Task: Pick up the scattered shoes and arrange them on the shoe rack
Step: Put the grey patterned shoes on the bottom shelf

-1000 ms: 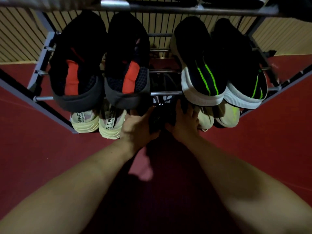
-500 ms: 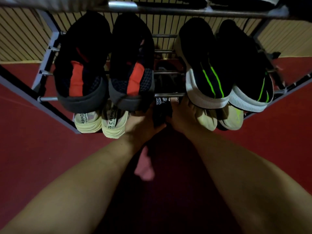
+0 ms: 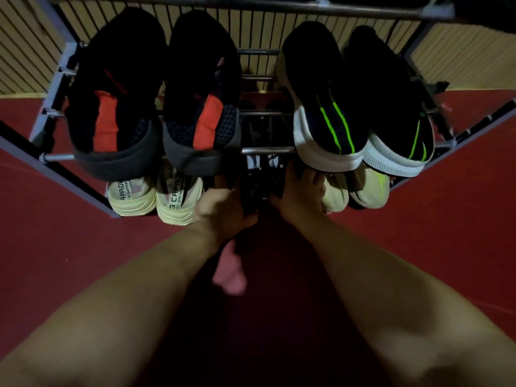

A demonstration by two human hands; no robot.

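The left hand [image 3: 223,208] is curled round the heel end of the black shoes [image 3: 257,188], and the right hand [image 3: 300,191] closes on them from the other side; the fingertips of both are lost in shadow, so how deep the hold goes cannot be told. The pair sits just below the front rail [image 3: 268,150] of the shoe rack [image 3: 53,88], partly into the lower shelf, with its toes hidden beneath the rail. The step in hand looks like sliding the pair home; it would be done best by pushing both heels evenly and straight in, low enough to pass under the rail, until they line up with their neighbours.

The gap is tight. Below the rail to the left stand the cream shoes [image 3: 156,196], the nearer one touching the left hand; below it to the right the pale yellow shoes [image 3: 351,194] lie against the right hand, and either could be nudged askew. Above the rail to the left the black and red shoes [image 3: 156,121] overhang it; above it to the right the black and green shoes [image 3: 360,118] do the same, crowding the knuckles. The red floor [image 3: 69,247] lies in front of the rail, with a blurred pink shape [image 3: 229,277] that I cannot identify.
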